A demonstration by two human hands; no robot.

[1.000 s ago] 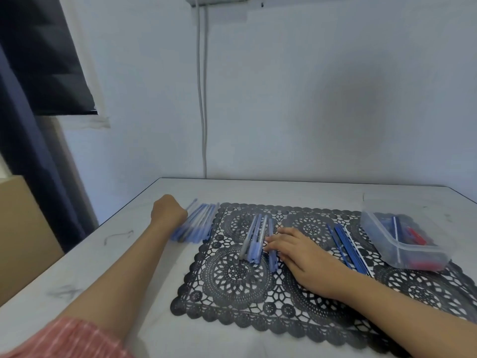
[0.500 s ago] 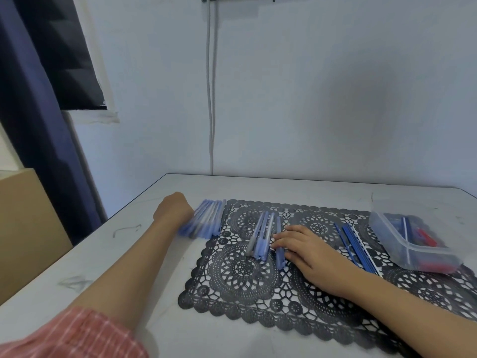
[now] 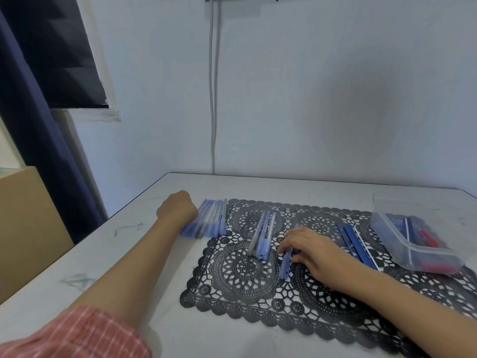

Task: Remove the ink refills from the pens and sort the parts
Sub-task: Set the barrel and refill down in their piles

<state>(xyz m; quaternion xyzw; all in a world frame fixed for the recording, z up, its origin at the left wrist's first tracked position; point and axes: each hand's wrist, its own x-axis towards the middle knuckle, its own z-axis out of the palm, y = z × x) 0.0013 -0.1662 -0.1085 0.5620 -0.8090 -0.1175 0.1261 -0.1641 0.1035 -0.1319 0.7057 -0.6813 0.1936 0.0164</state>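
Observation:
A pile of several blue pens (image 3: 209, 220) lies at the left edge of the black lace mat (image 3: 242, 270). My left hand (image 3: 178, 211) rests against the pile's left side, with its fingers hidden behind its back. A few pens (image 3: 262, 232) lie side by side in the mat's middle. My right hand (image 3: 309, 250) curls its fingers and thumb round a single blue pen (image 3: 284, 267), just right of that group. Thin blue refills (image 3: 355, 240) lie in a row to the right of my right hand.
A clear plastic box (image 3: 410, 250) with blue and red parts stands at the mat's right end. The white table meets the wall at the back, and a white cable (image 3: 213, 99) hangs there. A brown box (image 3: 23, 223) stands left of the table.
My right hand has drawn one blue pen away from the middle group, toward the right. My left hand stays at the pile. The view has shifted slightly.

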